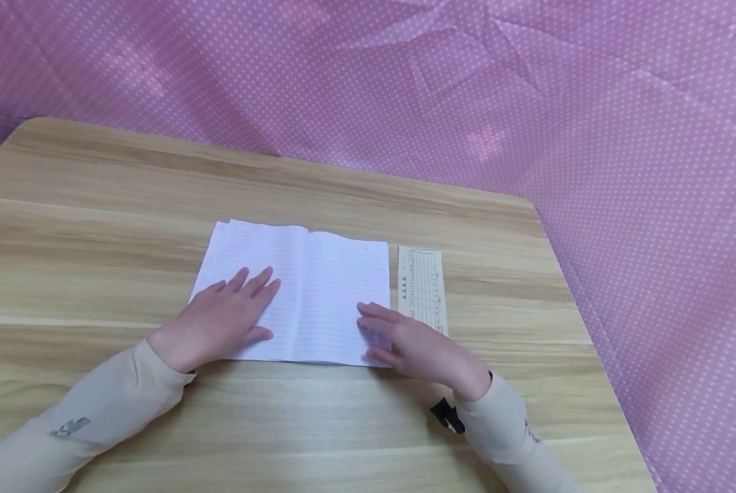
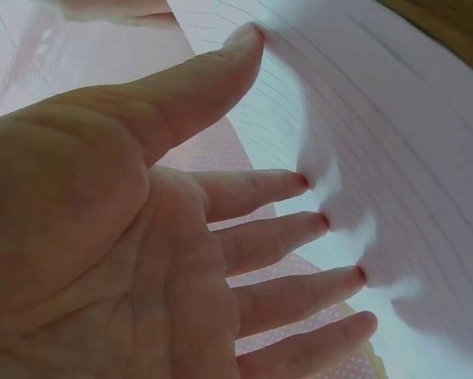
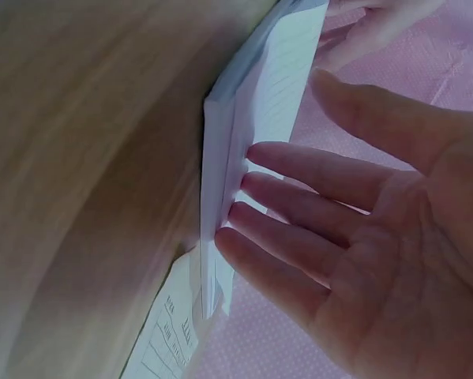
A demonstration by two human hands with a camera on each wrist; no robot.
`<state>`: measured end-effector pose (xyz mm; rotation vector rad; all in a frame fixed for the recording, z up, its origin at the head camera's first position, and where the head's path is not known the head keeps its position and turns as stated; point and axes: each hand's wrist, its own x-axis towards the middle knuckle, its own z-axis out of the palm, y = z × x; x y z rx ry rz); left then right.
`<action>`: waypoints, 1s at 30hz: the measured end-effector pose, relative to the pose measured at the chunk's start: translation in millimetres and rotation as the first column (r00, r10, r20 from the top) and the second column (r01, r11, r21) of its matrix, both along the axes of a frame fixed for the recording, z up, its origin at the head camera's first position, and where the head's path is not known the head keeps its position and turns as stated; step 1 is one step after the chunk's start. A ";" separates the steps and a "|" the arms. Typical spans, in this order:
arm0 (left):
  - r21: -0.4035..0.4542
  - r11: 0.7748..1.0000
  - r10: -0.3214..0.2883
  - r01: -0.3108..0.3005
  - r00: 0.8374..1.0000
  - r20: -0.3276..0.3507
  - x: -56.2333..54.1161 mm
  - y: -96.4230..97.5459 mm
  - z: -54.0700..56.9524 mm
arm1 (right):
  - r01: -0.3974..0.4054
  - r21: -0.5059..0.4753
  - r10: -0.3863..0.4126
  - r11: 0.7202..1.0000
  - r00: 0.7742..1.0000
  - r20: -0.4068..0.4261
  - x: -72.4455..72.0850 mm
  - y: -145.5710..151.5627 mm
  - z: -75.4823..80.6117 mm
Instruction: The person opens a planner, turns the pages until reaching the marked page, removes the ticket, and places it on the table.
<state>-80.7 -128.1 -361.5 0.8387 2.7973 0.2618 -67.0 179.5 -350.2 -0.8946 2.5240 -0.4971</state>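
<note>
An open notebook (image 1: 337, 274) with lined white pages lies flat on the wooden table. My left hand (image 1: 222, 322) rests on its left page, fingers spread and straight; in the left wrist view the fingertips (image 2: 358, 275) touch the lined paper. Over the right page's outer edge lies my right hand (image 1: 413, 346), its fingers extended. The right wrist view shows those fingertips (image 3: 256, 151) against the notebook's page, with the stacked page edges (image 3: 214, 158) below them. Neither hand grips anything. Just right of the notebook is a printed paper slip (image 1: 423, 281) with a table grid, its lower end partly behind the right hand.
The wood-grain table (image 1: 127, 185) has rounded far corners. A pink dotted cloth (image 1: 343, 82) hangs behind it and along its right side. Beige sleeves (image 1: 115, 397) cover both forearms, and a black strap piece (image 1: 448, 415) shows at the right wrist.
</note>
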 end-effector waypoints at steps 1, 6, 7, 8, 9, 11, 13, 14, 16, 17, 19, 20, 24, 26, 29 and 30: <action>0.002 1.000 0.001 -0.001 1.000 0.001 -1.0 0.1 0.0 | 0.002 -0.003 -0.002 1.000 1.000 -0.005 0.0 0.5 -0.5; 0.024 0.999 0.032 -0.033 0.999 0.029 -6.4 -3.5 -0.3 | -0.009 -0.020 0.008 1.000 0.999 -0.039 -0.3 2.1 -2.8; 0.033 0.998 0.042 -0.044 0.998 0.037 -7.4 -5.3 -0.7 | -0.012 -0.022 0.011 1.000 0.999 -0.043 -0.4 2.3 -3.5; 0.044 0.998 0.053 -0.055 0.998 0.045 -8.3 -7.2 -1.0 | -0.011 -0.022 0.010 1.000 0.999 -0.044 -0.4 2.3 -3.9; 0.051 0.996 0.067 -0.070 0.996 0.054 -9.2 -9.2 -1.5 | -0.010 -0.023 0.009 1.000 0.999 -0.042 -0.3 2.4 -4.5; 0.074 0.992 0.096 -0.102 0.992 0.079 -11.1 -14.0 -3.0 | -0.006 -0.027 0.005 1.000 0.999 -0.036 -0.3 2.6 -5.4; 0.092 0.986 0.126 -0.136 0.986 0.106 -13.5 -19.9 -5.5 | -0.010 -0.032 0.008 0.999 0.999 -0.039 -0.2 2.8 -6.2; 0.093 0.984 0.141 -0.153 0.983 0.118 -14.9 -22.5 -6.5 | -0.008 -0.032 0.007 0.999 0.999 -0.040 0.0 3.1 -6.6; 0.094 0.977 0.178 -0.193 0.973 0.147 -17.7 -28.6 -7.8 | -0.005 -0.029 0.003 1.000 0.999 -0.040 -0.1 3.2 -6.6; 0.093 0.973 0.195 -0.211 0.968 0.155 -18.7 -31.8 -8.1 | -0.003 -0.027 0.002 1.000 0.999 -0.040 -0.1 3.0 -6.6; 0.084 0.967 0.224 -0.240 0.960 0.166 -20.9 -38.2 -8.5 | 0.000 -0.024 0.000 1.000 0.999 -0.039 -0.1 2.7 -6.2; 0.082 0.964 0.235 -0.252 0.957 0.170 -21.9 -40.7 -8.5 | 0.001 -0.022 -0.001 1.000 0.999 -0.038 -0.2 2.7 -6.1; 0.108 0.955 0.253 -0.275 0.949 0.187 -25.6 -49.0 -8.5 | 0.002 -0.024 -0.003 1.000 0.999 -0.038 -0.1 2.7 -5.8; 0.138 0.950 0.251 -0.281 0.947 0.203 -27.5 -50.9 -8.0 | 0.002 -0.027 -0.003 1.000 0.999 -0.041 0.0 2.6 -5.9; 0.197 0.935 0.246 -0.295 0.939 0.241 -30.5 -52.9 -6.3 | 0.005 -0.029 -0.006 1.000 0.999 -0.046 0.1 2.3 -6.4; 0.217 0.929 0.242 -0.300 0.936 0.255 -31.6 -54.0 -5.6 | 0.005 -0.031 -0.007 1.000 0.999 -0.047 0.2 2.1 -6.6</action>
